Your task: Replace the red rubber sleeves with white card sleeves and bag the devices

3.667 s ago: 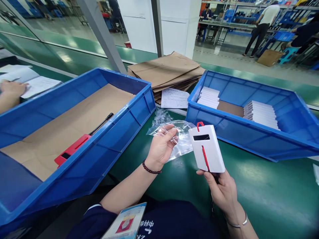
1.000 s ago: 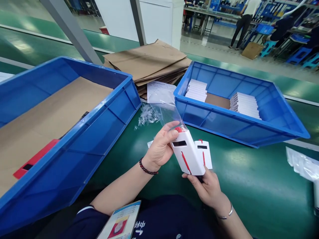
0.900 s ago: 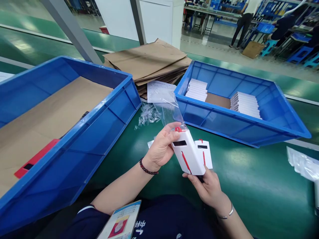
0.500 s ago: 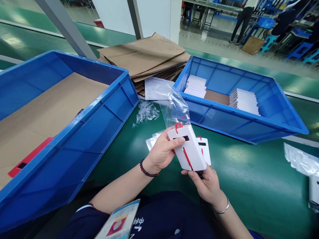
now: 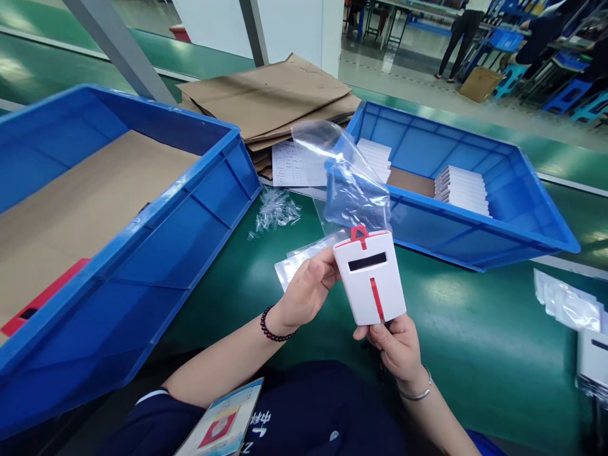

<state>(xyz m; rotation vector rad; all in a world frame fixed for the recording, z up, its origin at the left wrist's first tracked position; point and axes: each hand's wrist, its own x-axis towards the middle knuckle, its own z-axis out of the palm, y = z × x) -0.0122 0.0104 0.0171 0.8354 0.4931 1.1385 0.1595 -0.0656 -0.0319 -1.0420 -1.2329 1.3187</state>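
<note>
A flat white case (image 5: 369,294) with a black window, a red stripe and a red loop on top is held up facing me. My left hand (image 5: 308,285) has its fingertips pinched at the case's upper left edge. From below, my right hand (image 5: 396,345) grips the bottom edge between thumb and fingers. A clear plastic bag (image 5: 356,183) rises behind the case; what keeps it up is hidden. Flat clear bags (image 5: 289,266) lie on the green table behind my left hand.
A blue crate (image 5: 209,209) with a red case (image 5: 42,294) stands left. Another blue crate (image 5: 441,234) holds rows of white pieces (image 5: 460,190). Brown cardboard sheets (image 5: 285,95), a printed sheet (image 5: 294,166) and clear scraps (image 5: 278,209) lie between. Bagged white cases (image 5: 593,354) sit far right.
The white case has turned to face me squarely and covers the second white case seen behind it. My left thumb has moved off its front to the edge. The bag has shifted right.
</note>
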